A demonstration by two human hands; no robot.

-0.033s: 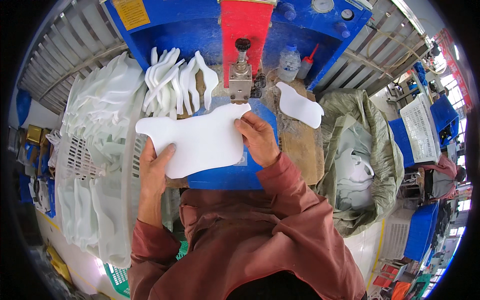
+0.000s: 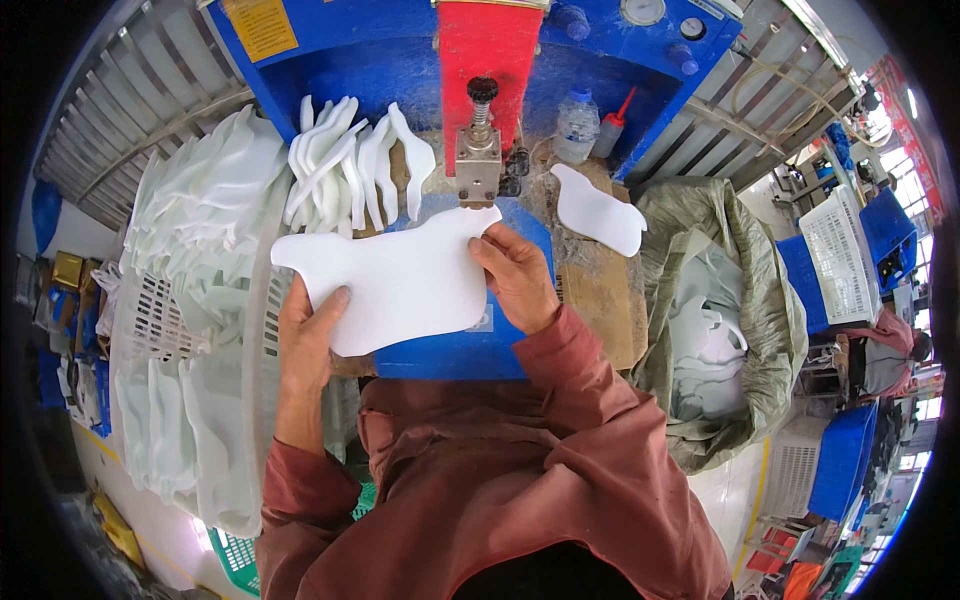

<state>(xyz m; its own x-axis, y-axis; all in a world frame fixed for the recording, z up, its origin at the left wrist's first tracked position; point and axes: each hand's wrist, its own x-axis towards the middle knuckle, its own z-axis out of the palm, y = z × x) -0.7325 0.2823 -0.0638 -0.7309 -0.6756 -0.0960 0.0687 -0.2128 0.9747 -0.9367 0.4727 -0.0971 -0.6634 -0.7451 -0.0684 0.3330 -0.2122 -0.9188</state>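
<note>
Both hands hold a flat white foam sheet [image 2: 405, 285] with wavy cut edges, level above a blue work plate [image 2: 450, 362]. My left hand [image 2: 312, 325] grips its left edge, thumb on top and the fingers mostly hidden underneath. My right hand [image 2: 518, 275] pinches the upper right corner between thumb and fingers. That corner lies right below the metal press head [image 2: 478, 165], which hangs from a red arm [image 2: 490, 50]; whether they touch I cannot tell. A similar white piece [image 2: 600, 212] lies to the right of the plate.
Several white pieces [image 2: 330, 165] stand leaning at the back left. A white plastic basket [image 2: 255, 400] full of such pieces is on the left. At the right, an olive woven sack [image 2: 775, 290] holds white pieces. A clear bottle [image 2: 577, 128] stands behind, inside the blue machine frame [image 2: 350, 110].
</note>
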